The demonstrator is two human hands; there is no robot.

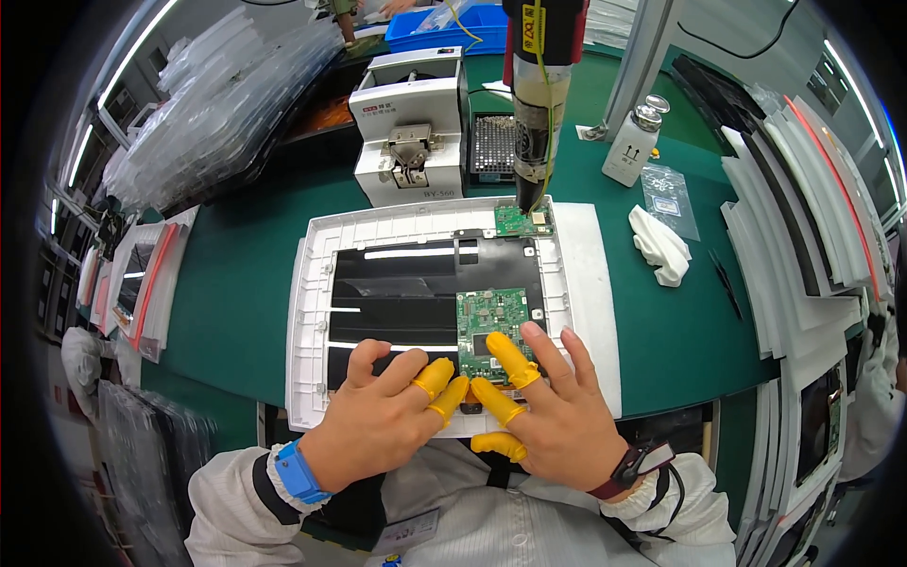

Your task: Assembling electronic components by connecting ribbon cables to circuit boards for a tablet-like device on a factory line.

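Observation:
A white plastic housing (312, 312) with a black inner panel (416, 293) lies flat on the green mat in front of me. A green circuit board (491, 317) sits in its lower right part, and a smaller green board (522, 221) sits at its top edge. My left hand (383, 416) and my right hand (548, 402) rest on the housing's near edge, fingers spread. Yellow finger cots cover several fingertips, which press at the near edge of the large board. A hanging electric screwdriver (540, 104) points down at the small board.
A white screw feeder machine (408, 128) stands behind the housing. A white bottle (633, 142), a small plastic bag (669, 198), a white cloth (659, 248) and tweezers (726, 282) lie to the right. Stacked panels (803, 217) line the right side; bagged parts (222, 104) fill the left. A blue bin (449, 26) sits far back.

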